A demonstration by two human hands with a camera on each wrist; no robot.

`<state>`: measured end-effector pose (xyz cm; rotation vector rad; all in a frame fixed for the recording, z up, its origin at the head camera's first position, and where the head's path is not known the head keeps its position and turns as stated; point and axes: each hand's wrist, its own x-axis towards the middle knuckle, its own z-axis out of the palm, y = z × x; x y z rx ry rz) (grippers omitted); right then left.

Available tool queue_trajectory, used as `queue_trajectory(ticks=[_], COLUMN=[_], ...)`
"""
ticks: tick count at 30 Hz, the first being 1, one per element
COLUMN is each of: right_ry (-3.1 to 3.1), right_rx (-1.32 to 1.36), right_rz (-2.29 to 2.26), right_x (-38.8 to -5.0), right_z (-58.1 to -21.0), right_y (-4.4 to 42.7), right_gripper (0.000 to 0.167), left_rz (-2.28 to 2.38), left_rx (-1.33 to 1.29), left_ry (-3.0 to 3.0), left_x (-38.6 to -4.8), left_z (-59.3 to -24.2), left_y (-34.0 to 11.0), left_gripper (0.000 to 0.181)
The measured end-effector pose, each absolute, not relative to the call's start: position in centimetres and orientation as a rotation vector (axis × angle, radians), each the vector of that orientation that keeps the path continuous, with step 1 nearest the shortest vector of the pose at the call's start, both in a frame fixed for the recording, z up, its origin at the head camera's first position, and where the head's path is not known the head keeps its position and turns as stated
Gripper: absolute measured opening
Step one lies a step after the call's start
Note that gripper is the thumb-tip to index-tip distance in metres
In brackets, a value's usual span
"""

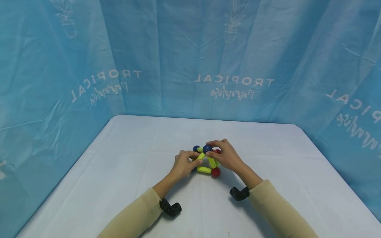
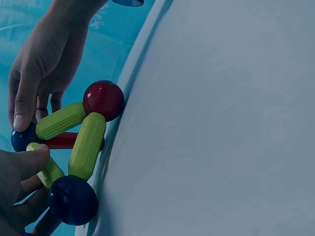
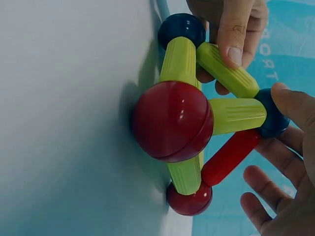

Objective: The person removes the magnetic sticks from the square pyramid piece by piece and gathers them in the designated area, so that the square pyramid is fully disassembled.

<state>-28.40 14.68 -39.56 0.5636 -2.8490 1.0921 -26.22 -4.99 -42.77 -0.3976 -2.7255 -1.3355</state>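
A frame of ball-and-rod building toy stands on the white table, made of blue and red balls joined by yellow-green rods and one red rod (image 3: 231,157). My left hand (image 1: 184,163) pinches a slanting yellow-green rod (image 3: 229,72) between thumb and fingers. At the top, the thumb and fingers of my right hand (image 1: 224,155) grip a blue ball (image 1: 207,149), where that rod meets another yellow-green rod (image 3: 238,115) and the red one. Low on the near side are a red ball (image 1: 215,172) and a blue ball (image 2: 73,200). My left hand partly hides the blue one in the head view.
The white table (image 1: 134,142) has blue printed curtains (image 1: 184,59) along its back and sides. Each sleeve has a black wrist mount (image 1: 171,209) near its cuff. No other loose pieces show on the tabletop.
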Motion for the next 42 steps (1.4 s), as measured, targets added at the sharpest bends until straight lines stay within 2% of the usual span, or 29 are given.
queue_trajectory(ticks=[13, 28, 42], right_ry=[-2.781, -2.756, -2.747], right_rx=[0.587, 0.622, 0.584], right_rz=[1.066, 1.044, 1.096], right_x=[-25.9, -25.8, -26.2], right_z=[-39.9, -39.8, -39.9], right_y=[15.0, 14.8, 15.2], right_gripper=[0.045, 0.042, 0.041], left_rz=[-1.300, -1.288, -1.471], left_rx=[-0.477, -0.501, -0.360], left_ry=[-2.717, -2.666, -2.574], left_x=[-24.3, -24.2, -23.4], left_z=[-43.0, -43.0, -43.2], left_y=[-4.9, -4.7, -5.3], left_gripper=[0.026, 0.020, 0.021])
